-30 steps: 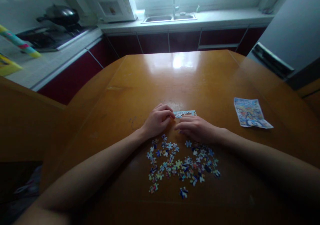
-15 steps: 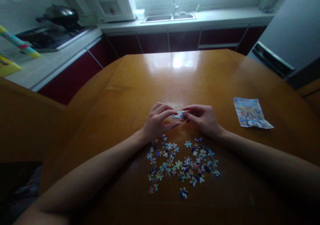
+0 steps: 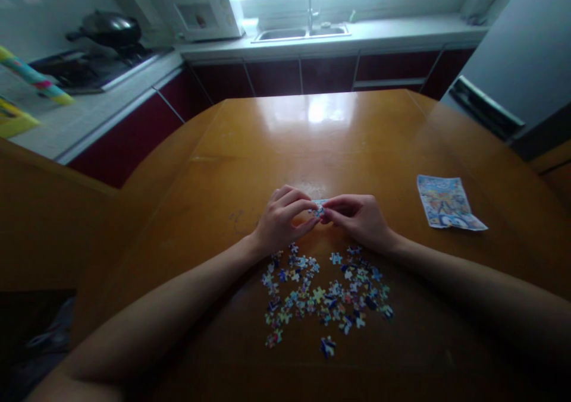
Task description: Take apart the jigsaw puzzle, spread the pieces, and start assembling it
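Observation:
Over the middle of the table, both hands meet at a small blue-and-white puzzle piece (image 3: 317, 211). My right hand (image 3: 366, 220) pinches its right side between thumb and fingers. My left hand (image 3: 282, 216) closes thumb and index finger around its left side; the fingertips partly cover it. A strip of light blue puzzle (image 3: 319, 201) shows just behind the fingertips, mostly hidden. Nearer to me lies a loose spread of puzzle pieces (image 3: 318, 295), in blue, white, yellow-green and red. One dark blue and white puzzle piece (image 3: 328, 346) lies apart at the front.
A creased picture sheet (image 3: 447, 203) lies on the wooden table (image 3: 250, 146) to the right. Beyond the table are a counter with a sink (image 3: 283, 34), a white microwave (image 3: 203, 12), and a pan (image 3: 111, 28) on the stove. A fridge (image 3: 513, 51) stands at the right.
My right hand has shifted slightly left and toward me with its piece. My left thumb and index finger have closed in on the piece. The loose pieces lie as before.

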Demonstrator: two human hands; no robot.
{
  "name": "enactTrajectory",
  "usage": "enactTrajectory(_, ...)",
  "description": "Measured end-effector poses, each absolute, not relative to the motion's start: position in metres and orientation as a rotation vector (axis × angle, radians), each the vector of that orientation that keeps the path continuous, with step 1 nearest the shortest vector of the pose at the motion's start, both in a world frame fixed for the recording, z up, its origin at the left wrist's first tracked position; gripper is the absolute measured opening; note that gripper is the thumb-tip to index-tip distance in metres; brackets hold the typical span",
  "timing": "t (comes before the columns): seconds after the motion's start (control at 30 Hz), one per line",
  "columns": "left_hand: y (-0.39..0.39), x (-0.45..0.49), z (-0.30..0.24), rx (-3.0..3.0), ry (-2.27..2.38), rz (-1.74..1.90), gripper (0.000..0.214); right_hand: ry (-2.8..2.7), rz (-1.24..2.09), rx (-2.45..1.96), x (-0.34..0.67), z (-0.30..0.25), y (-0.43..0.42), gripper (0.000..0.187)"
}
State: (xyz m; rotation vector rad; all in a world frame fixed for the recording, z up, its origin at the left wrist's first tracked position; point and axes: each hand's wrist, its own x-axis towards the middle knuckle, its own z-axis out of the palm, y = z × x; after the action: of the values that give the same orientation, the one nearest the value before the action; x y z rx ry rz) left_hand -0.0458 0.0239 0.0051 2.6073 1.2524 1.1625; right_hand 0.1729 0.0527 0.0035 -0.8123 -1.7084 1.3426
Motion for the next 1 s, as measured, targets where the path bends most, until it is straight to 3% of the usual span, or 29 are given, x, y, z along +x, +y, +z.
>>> enactTrajectory(0.3, 0.025, -0.047, 0.004, 2.606, 1.222, 1.153, 0.017, -2.087, 0.710, -0.377, 0.181, 0.004, 0.068, 0.011)
enactTrajectory(0.7, 0.025, -0.047, 0.004, 2.554, 1.240, 1.181, 0.020, -2.063, 0.576, -0.380, 0.187, 0.004, 0.077, 0.010)
enactTrajectory(0.83, 0.027, -0.049, 0.001, 2.523, 1.317, 1.061, 0.013, -2.037, 0.506, -0.505, 0.201, 0.002, 0.097, 0.008)
enactTrajectory(1.0, 0.028, -0.049, 0.002, 2.560, 1.312, 0.897, 0.019, -2.218, 0.477, -0.505, 0.207, -0.002, 0.106, 0.007)
